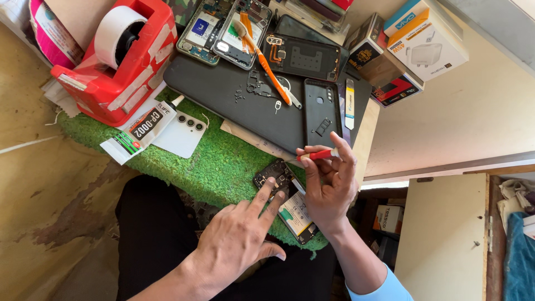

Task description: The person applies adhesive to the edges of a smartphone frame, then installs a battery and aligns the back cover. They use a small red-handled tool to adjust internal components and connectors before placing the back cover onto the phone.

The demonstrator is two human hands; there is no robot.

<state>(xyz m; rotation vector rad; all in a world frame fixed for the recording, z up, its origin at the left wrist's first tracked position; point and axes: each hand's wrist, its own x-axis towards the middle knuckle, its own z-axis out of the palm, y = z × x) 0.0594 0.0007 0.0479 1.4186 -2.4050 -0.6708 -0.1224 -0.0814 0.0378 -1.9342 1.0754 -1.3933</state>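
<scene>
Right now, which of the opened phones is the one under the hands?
The opened phone at the near edge of the green mat; left hand presses it, right hand holds a red screwdriver. The other opened phones lie farther away.

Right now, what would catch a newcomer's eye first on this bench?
The big red tape dispenser at upper left on the green turf mat stands out most. Front and centre, the left hand pins an opened phone while the right hand works a red-handled screwdriver at it. Behind, more dismantled phones lie on a dark mat.
</scene>
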